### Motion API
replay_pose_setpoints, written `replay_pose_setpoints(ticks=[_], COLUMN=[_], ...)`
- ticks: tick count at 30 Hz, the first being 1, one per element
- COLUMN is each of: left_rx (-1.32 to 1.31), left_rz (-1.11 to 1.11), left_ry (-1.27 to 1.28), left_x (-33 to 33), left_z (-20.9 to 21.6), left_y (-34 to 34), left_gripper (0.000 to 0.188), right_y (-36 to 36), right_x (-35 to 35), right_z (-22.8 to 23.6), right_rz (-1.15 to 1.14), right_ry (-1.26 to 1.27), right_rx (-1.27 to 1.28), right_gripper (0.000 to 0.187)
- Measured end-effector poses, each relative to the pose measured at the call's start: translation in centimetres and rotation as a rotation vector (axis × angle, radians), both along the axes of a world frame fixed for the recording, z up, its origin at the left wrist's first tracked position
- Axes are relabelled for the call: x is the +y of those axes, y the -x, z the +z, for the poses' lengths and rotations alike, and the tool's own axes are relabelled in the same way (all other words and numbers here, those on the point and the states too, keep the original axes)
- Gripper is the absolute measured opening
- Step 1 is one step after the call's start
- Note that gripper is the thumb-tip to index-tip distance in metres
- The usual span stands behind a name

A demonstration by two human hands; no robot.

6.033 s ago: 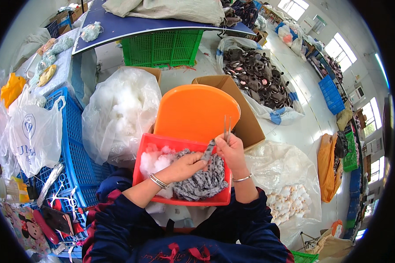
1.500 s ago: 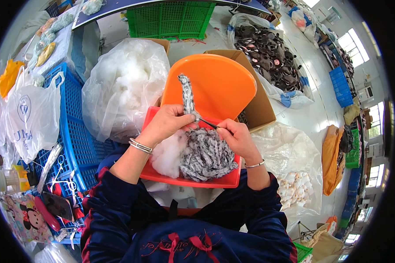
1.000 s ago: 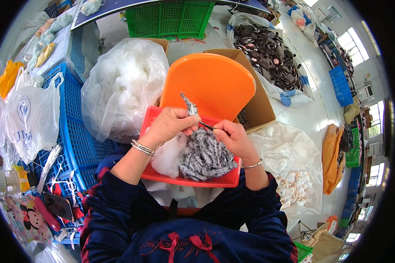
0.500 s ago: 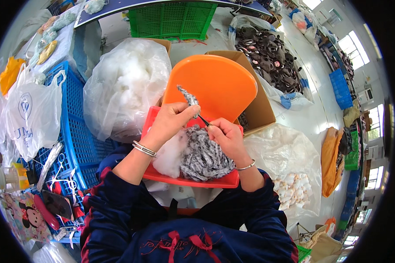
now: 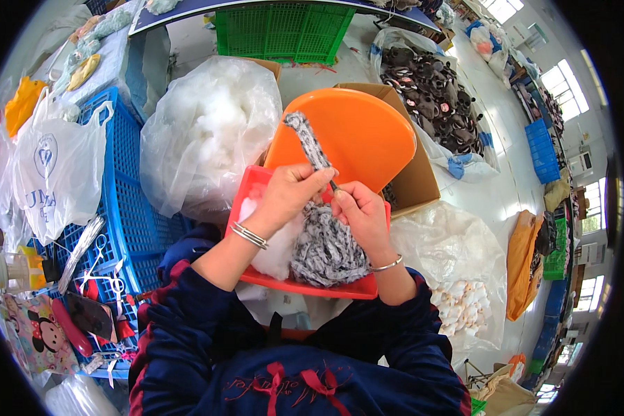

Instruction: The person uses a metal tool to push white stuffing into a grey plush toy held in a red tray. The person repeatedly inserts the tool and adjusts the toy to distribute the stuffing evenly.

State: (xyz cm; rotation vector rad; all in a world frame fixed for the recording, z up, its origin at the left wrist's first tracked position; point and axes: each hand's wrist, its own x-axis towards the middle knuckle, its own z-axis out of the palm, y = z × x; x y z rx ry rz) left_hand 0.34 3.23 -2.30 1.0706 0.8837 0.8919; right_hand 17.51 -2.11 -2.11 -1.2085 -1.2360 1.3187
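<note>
My left hand (image 5: 295,193) pinches the lower end of a narrow, fuzzy grey-and-white fabric tube (image 5: 306,137), which points up and away over an orange seat (image 5: 367,135). Between the fingers of my right hand (image 5: 365,213) is a thin dark rod (image 5: 334,186), its far end at or inside the tube's lower end; how deep it goes is hidden. Below both hands lies a red tray (image 5: 308,289) on my lap. It holds white fluffy stuffing (image 5: 279,248) on the left and a heap of similar grey-and-white fabric pieces (image 5: 329,253) on the right.
A clear bag of white stuffing (image 5: 211,132) stands at the left, beside blue crates (image 5: 139,229) bearing scissors (image 5: 114,284). Behind the seat are a cardboard box (image 5: 419,177) and a sack of dark plush pieces (image 5: 433,100). A bag of small white pieces (image 5: 457,305) lies right.
The fabric tube now stands out longer and straighter above my left fingers. Both hands stay close together, and the whole view has shifted slightly.
</note>
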Motion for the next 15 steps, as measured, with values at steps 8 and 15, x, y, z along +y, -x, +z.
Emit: replay_pose_setpoints(ticks=[8,15], left_rx=[0.206,-0.209], left_rz=[-0.018,0.351], left_ry=[-0.09,0.023], left_x=[1.5,4.0], left_z=[1.3,0.5], left_y=[2.7,4.3], left_gripper=[0.025,0.025], right_y=[-1.1,1.6], right_x=[-0.2,0.3], right_z=[-0.5,-2.8], right_rz=[0.098,0.107], right_ry=[0.024,-0.045], right_rx=[-0.11,-0.475], right_gripper=[0.018,0.033])
